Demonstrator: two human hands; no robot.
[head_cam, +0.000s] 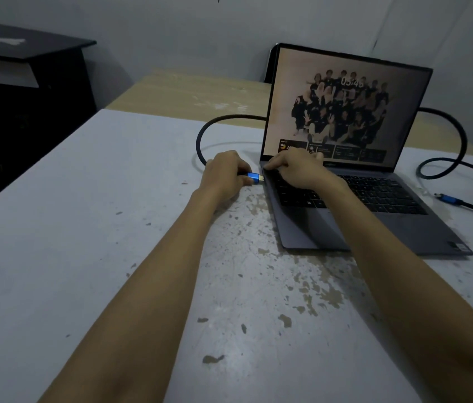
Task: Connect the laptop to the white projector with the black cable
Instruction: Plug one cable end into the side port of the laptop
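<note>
An open grey laptop [374, 216] stands on the white table with its screen lit. My left hand [223, 173] grips the blue plug [252, 178] of the black cable [203, 135], its metal tip right at the laptop's left edge. My right hand [296, 167] rests on the laptop's back left corner, fingers pressing down by the keyboard. The cable loops behind the screen and comes out on the right, where its other blue plug [450, 199] lies loose on the table. No white projector is in view.
The worn white table [113, 257] has chipped paint patches in front of the laptop. A beige table [188, 91] stands behind it. A dark desk [26, 68] stands at the far left against the wall.
</note>
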